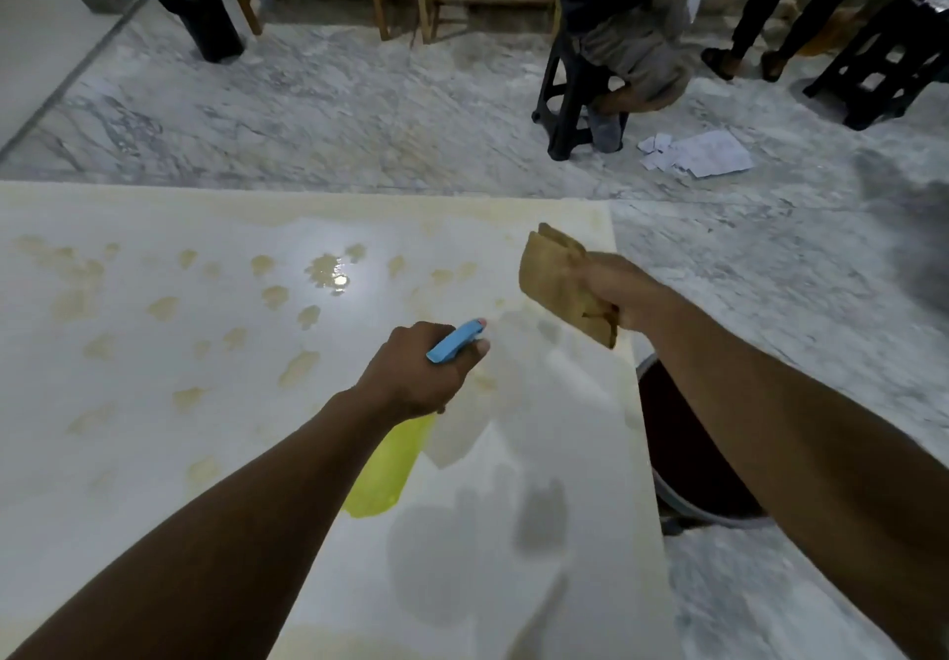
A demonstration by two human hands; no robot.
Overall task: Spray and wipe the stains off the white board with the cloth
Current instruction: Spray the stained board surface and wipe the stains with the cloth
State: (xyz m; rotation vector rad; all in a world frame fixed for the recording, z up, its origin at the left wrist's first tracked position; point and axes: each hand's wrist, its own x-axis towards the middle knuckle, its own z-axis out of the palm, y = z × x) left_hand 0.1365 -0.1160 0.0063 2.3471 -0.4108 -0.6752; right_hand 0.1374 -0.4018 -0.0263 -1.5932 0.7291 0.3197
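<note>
The white board [539, 454] lies flat below me, covered on its left and middle with several yellowish-brown stains [298, 367]. Over the board's middle, my left hand [416, 377] grips a spray bottle [385, 469] with a yellow-green body and a blue nozzle pointing toward the far right. My right hand [621, 295] holds a folded tan cloth [560, 279] in the air above the board's right edge. A wet patch glints under a light reflection near the board's far side.
A dark round bucket [683, 459] stands on the marble floor beside the board's right edge, under my right arm. Further off, a person sits on a black stool [575, 100], with loose papers [698, 154], another black stool [893, 59] and a black bin [205, 17].
</note>
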